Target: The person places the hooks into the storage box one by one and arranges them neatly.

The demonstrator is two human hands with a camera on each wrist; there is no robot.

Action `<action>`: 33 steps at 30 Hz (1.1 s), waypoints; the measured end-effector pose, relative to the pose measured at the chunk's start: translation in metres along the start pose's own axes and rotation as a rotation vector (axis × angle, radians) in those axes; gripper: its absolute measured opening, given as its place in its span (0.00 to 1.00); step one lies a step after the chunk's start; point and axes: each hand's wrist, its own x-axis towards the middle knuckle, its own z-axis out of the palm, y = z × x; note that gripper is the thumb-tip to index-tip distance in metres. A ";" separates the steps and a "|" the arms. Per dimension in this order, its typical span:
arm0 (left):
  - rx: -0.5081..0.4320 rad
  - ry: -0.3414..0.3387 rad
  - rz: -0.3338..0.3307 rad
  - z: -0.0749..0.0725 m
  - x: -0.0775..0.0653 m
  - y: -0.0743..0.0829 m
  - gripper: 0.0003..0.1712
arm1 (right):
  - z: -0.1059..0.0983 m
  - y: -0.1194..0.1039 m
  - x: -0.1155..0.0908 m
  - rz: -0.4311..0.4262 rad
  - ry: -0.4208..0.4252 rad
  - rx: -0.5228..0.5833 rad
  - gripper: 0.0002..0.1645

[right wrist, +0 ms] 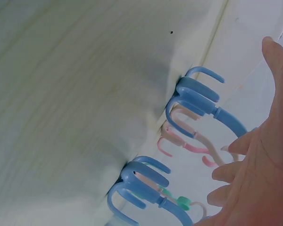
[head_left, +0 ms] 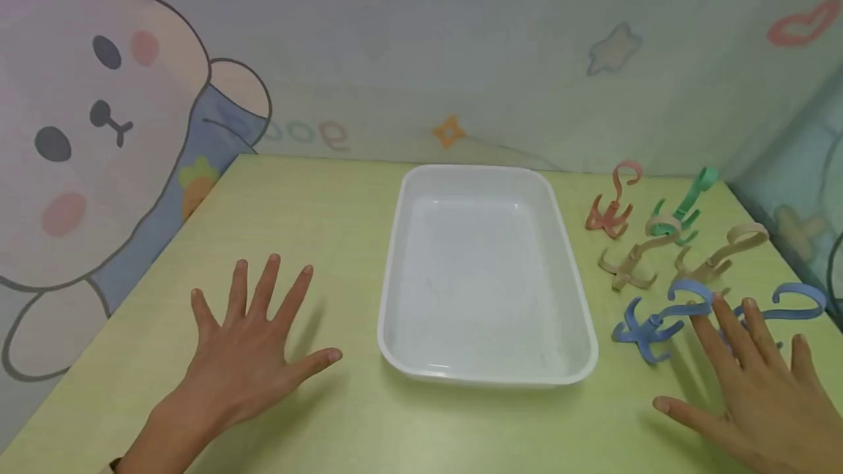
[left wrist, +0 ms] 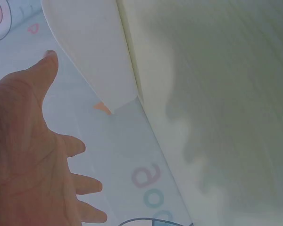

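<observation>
My right hand (head_left: pixel 764 386), spread wide, is the nearer; the inner blue hook (head_left: pixel 645 332) lies at its ten o'clock.

There are six hooks (head_left: pixel 644 330), one tray (head_left: pixel 484 291) and two hands (head_left: pixel 240 360).
</observation>
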 end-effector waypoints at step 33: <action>-0.558 -0.103 0.030 0.018 0.074 0.065 0.40 | -0.044 -0.002 0.039 0.157 0.225 0.766 0.29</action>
